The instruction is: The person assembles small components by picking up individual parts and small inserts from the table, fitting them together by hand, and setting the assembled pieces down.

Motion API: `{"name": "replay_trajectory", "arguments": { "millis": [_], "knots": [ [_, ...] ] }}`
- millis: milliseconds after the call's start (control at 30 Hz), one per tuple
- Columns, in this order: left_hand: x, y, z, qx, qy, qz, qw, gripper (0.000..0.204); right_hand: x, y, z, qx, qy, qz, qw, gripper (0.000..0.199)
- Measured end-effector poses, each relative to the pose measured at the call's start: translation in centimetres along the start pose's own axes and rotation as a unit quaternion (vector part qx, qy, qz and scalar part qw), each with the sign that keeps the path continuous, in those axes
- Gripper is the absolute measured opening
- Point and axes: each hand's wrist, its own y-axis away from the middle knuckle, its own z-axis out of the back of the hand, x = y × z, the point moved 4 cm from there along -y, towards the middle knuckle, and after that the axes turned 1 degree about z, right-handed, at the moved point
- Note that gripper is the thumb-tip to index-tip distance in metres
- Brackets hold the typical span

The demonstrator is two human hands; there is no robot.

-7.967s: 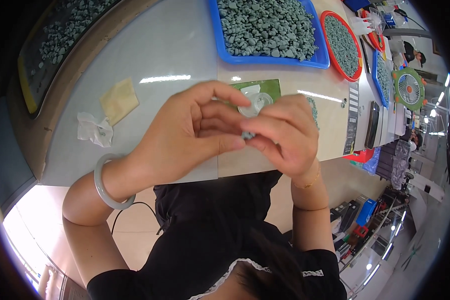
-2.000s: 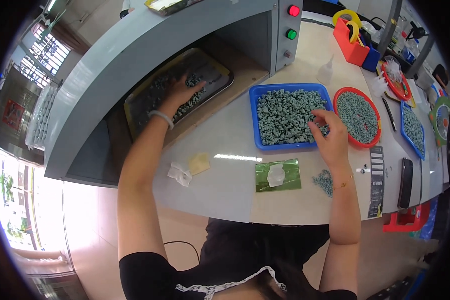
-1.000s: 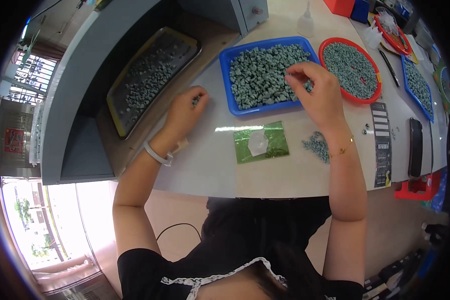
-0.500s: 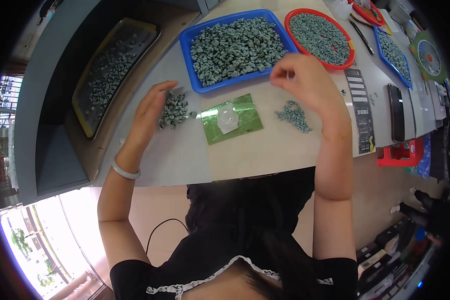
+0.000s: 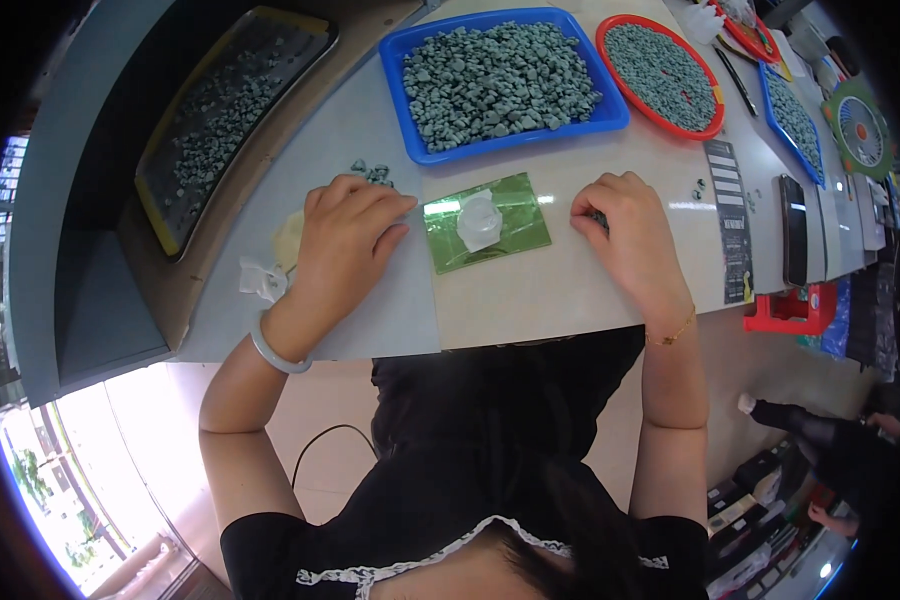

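Observation:
My left hand is lowered palm down over the pile of green stone chips at the left, covering most of it. Its thumb and forefinger are apart, with nothing visible between them. At the right, my right hand curls its fingers and thumb round small green stones, mostly hidden beneath it. Between my hands lies a shiny green rectangular plate, with a small white translucent piece on it.
Beyond are a blue tray and a red round tray, both full of green stones. A dark tray stands left. Crumpled white paper lies by my left wrist; a phone and small fan are at right.
My left hand has moved right over the stone pile. My right hand has come down from near the blue tray onto the small stones. The view has shifted slightly.

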Motion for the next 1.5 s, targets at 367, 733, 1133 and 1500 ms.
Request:
{"name": "replay_trajectory", "arguments": {
  "millis": [367, 733, 1133, 1500],
  "knots": [
    [0.0, 0.0, 0.3, -0.049, 0.207, 0.036, 0.976, 0.015, -0.7, 0.9, 0.1, -0.097, -0.169, -0.100, 0.976, 0.006],
    [1.0, 2.9, -3.2, 0.203, 0.709, 0.287, 0.611, 0.006, 5.4, 2.5, -4.5, 0.031, -0.700, -0.170, 0.693, 0.011],
    [3.0, 4.7, -4.0, 0.217, 0.735, 0.253, 0.590, 0.008, 10.5, 0.9, -10.0, -0.084, -0.599, -0.038, 0.795, 0.012],
    [3.2, 4.6, -3.7, 0.266, 0.733, 0.265, 0.567, 0.012, 10.8, -0.6, -7.3, -0.107, -0.245, 0.130, 0.955, 0.017]
  ]
}}
